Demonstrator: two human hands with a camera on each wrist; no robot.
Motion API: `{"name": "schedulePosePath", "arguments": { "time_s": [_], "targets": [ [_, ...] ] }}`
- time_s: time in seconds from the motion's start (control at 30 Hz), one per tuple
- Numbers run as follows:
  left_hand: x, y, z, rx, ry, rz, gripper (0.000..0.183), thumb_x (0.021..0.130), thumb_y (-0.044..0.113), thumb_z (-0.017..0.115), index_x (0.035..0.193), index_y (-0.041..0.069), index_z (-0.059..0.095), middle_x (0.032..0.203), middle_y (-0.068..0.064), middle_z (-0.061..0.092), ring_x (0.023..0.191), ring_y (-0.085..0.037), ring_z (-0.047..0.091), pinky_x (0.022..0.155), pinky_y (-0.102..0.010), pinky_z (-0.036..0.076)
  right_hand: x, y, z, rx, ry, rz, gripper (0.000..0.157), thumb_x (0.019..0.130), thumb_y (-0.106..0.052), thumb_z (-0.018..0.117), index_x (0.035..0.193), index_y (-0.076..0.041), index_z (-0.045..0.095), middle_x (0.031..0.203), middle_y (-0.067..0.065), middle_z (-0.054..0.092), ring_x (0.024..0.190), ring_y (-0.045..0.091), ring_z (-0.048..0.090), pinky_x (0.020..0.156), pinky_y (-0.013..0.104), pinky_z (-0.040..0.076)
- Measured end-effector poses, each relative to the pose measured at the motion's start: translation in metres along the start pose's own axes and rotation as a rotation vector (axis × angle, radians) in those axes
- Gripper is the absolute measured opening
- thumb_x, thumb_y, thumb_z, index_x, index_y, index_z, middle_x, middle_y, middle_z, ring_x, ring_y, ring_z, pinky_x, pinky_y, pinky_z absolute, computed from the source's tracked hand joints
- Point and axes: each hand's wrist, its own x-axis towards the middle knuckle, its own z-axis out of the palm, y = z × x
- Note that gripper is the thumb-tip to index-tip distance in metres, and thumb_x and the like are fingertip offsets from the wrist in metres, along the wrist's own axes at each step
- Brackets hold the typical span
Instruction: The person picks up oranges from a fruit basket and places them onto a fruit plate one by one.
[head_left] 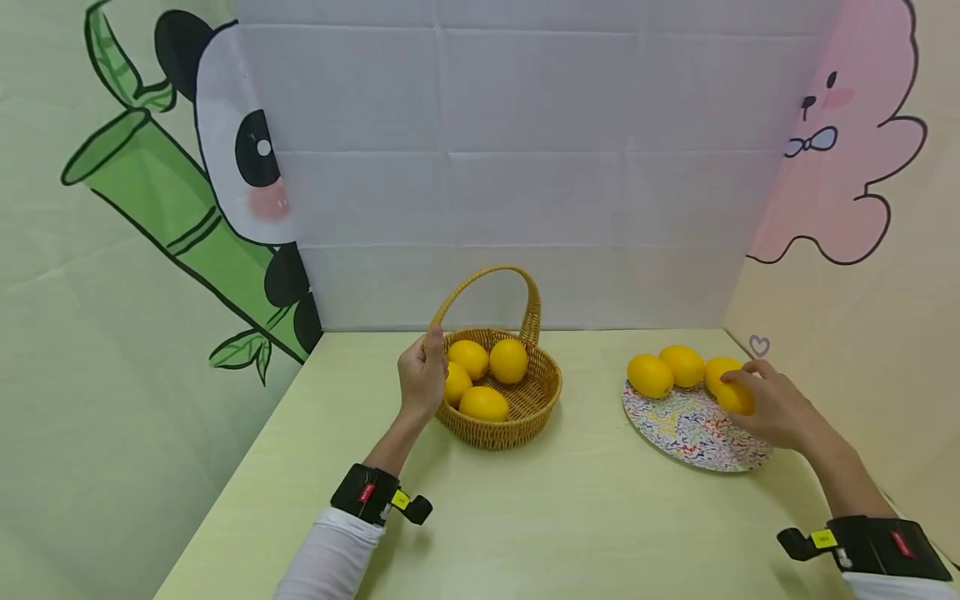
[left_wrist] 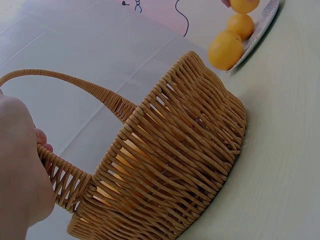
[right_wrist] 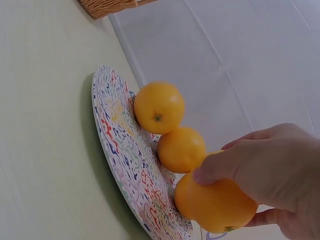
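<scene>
White sleeves [head_left: 328, 557] are seen behind the fingers [right_wrist: 215, 167]. The basket handle [head_left: 532, 304] is gripped by the left hand [head_left: 422, 373], presumably for steadiness; one orange [head_left: 737, 399] is pinched by the right hand [head_left: 777, 408], other oranges [head_left: 650, 377] beyond its fingers, the plate [head_left: 690, 427] beneath.

Cartoon panda [head_left: 222, 150] with green bamboo [head_left: 153, 187], grey-white backdrop [head_left: 525, 183], pink cartoon animal [head_left: 832, 196], pale table [head_left: 570, 525]

The basket [head_left: 498, 433] is woven wicker, ribbed and rough, with a tightly wrapped handle [head_left: 532, 317]. The oranges [right_wrist: 159, 105] have smooth skins with a soft sheen. The plate [head_left: 697, 433] looks smooth, its material hard to tell. The tabletop [head_left: 585, 517] is smooth, matt, faintly wood-grained; the backdrop [head_left: 525, 100] is creased, matt cloth.
</scene>
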Motion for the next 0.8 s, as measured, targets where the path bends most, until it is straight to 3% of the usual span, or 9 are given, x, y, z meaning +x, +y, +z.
{"name": "schedulePosePath", "arguments": {
  "time_s": [0.3, 0.8],
  "targets": [
    [-0.001, -0.002, 0.0, -0.001, -0.003, -0.005, 0.052, 0.111, 0.018, 0.047, 0.065, -0.004, 0.041, 0.049, -0.002, 0.036, 0.037, -0.001, 0.03, 0.035, -0.015, 0.022, -0.001, 0.011, 0.009, -0.097, -0.009, -0.03, 0.056, 0.075, -0.006, 0.086, 0.127, 0.002, 0.067, 0.126, 0.027, 0.049, 0.095, 0.044, 0.051, 0.068, 0.053, 0.056],
    [0.0, -0.004, 0.001, -0.009, -0.004, -0.002, 0.051, 0.111, 0.019, 0.048, 0.063, 0.003, 0.039, 0.047, 0.002, 0.034, 0.036, -0.001, 0.029, 0.035, -0.014, 0.022, -0.005, 0.019, 0.019, -0.18, -0.029, -0.041, 0.056, 0.073, -0.005, 0.086, 0.126, 0.0, 0.069, 0.124, 0.026, 0.051, 0.096, 0.049, 0.052, 0.069, 0.059, 0.054]
  ]
}}
